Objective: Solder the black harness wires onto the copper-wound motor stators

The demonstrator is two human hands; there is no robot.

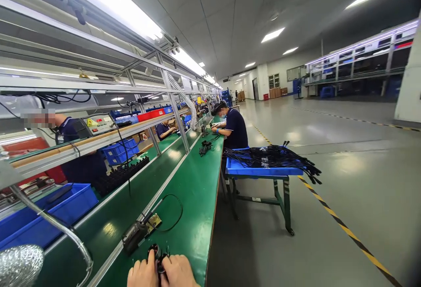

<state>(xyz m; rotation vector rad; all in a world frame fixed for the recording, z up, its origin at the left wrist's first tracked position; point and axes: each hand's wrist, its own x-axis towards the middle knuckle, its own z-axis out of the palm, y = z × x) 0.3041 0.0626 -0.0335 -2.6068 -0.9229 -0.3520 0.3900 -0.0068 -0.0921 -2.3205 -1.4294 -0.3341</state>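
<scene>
At the bottom of the head view, my left hand and my right hand are close together over the green bench. A small black round part is at my left index fingertip, with the other left fingers curled. My right fingers are closed on a second dark part beside it, with thin wires sticking up near it. The exact kind of these parts is too small to make out. Just beyond my hands stands a black soldering iron holder with a yellow sponge and an iron whose black cable loops over the bench.
The green bench runs forward to a seated co-worker. Black cables are piled on a blue tray on a wheeled stand, right. Left are blue bins, a shelf with a control box, and a flexible metal hose.
</scene>
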